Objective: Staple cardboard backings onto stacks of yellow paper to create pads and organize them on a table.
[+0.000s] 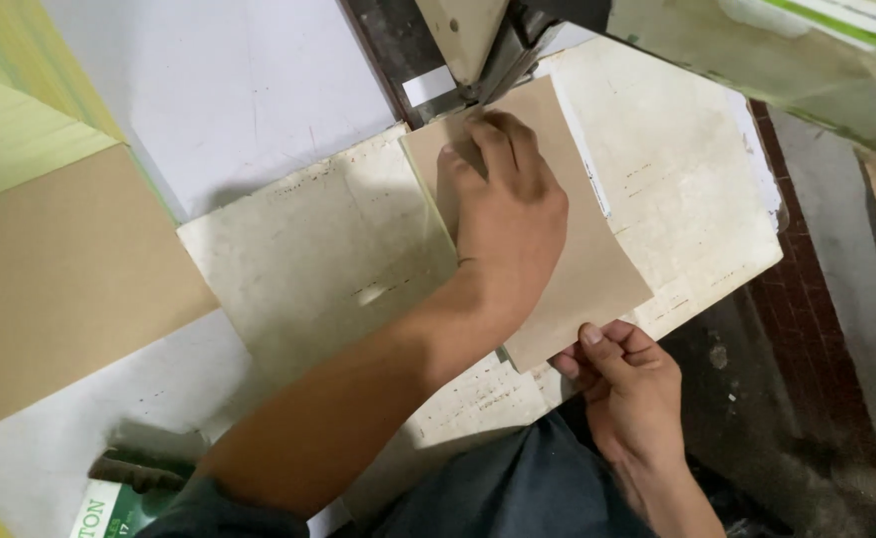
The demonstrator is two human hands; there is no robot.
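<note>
Tan card (578, 249); cream, grimy, speckled table (308, 259); brown board (59, 289); white sheet (229, 90); pale green sheets (9, 100); dark red patterned floor (807, 329); blue-grey trousers (518, 488).

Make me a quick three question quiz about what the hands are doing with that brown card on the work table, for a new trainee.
1. True or false: the left hand lies flat on top of the brown card sheet.
2. Which part of the sheet does the right hand pinch? A) the far edge by the metal blade B) the near corner C) the middle
3. Fill in: the sheet rests on a worn, off-white ____.

Key
1. True
2. B
3. board
</note>
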